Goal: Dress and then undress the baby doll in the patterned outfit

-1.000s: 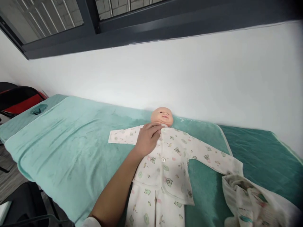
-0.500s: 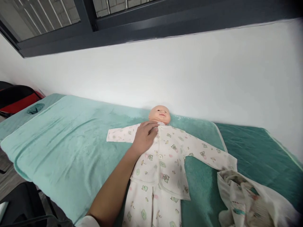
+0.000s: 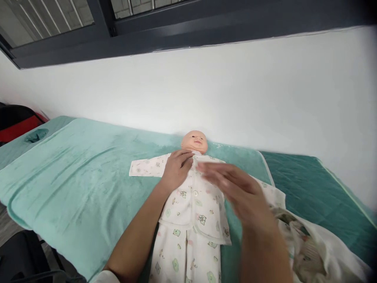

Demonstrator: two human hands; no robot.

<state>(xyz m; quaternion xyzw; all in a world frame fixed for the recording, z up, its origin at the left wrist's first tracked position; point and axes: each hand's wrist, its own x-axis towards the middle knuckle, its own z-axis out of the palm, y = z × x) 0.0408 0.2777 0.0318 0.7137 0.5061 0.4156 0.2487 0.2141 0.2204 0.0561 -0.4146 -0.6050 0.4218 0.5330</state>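
A baby doll point(image 3: 194, 141) lies on its back, its head toward the wall. It wears a white baby jacket point(image 3: 203, 212) with green and pink animal prints, and matching trousers point(image 3: 173, 255). My left hand point(image 3: 178, 167) rests at the jacket's collar, fingers and thumb closed on the cloth near the neck; the fingertips are partly hidden. Above the jacket's right half, my right hand point(image 3: 235, 184) is blurred, its fingers stretched toward the collar, holding nothing. It covers part of the sleeve. A button shows at mid-chest.
Under the doll a light green blanket point(image 3: 73, 169) covers a darker green padded table point(image 3: 297, 177). A white plastic bag point(image 3: 326, 243) with patterned contents lies at the lower right. Behind are a white wall and a dark window frame. Black and red chairs stand at left.
My right hand has come into view from below right and moved over the jacket's chest. My left hand stays at the collar. The view has shifted slightly.
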